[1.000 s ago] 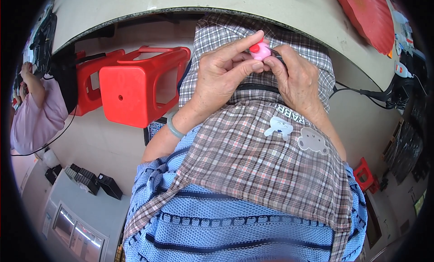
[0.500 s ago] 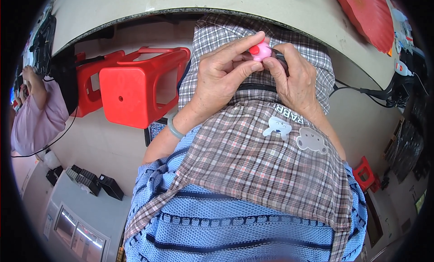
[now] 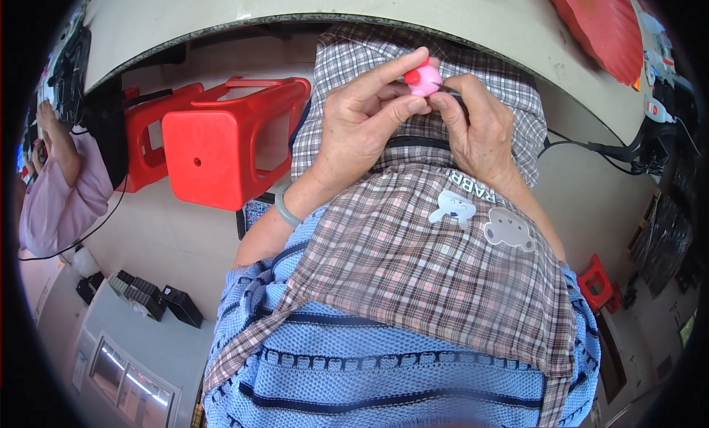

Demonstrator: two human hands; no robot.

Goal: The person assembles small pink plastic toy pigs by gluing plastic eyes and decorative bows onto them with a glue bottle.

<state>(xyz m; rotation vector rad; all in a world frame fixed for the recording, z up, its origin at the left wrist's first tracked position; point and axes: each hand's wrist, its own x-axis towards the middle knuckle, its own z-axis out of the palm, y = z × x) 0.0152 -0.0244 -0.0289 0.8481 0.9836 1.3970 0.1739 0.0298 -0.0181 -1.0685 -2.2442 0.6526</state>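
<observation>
In the head view, the left hand (image 3: 360,118) pinches a small pink-and-red piece (image 3: 425,81) above the plaid apron (image 3: 436,265), near the worktop (image 3: 295,1) edge; the right hand (image 3: 478,125) pinches a thin dark tool (image 3: 453,93) against it.

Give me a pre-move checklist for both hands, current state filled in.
1. Left hand has the pink-and-red figurine between thumb and fingers: ok.
2. Right hand grips the thin dark tool: ok.
3. Tool tip meets the figurine's pink side: ok; whether it goes in: cannot tell.
4. Figurine's underside undamaged: cannot tell, hidden.
5. Figurine backed by the tabletop: not ok, held above the lap.
6. Red ribbed tray clear of both hands: ok.
</observation>
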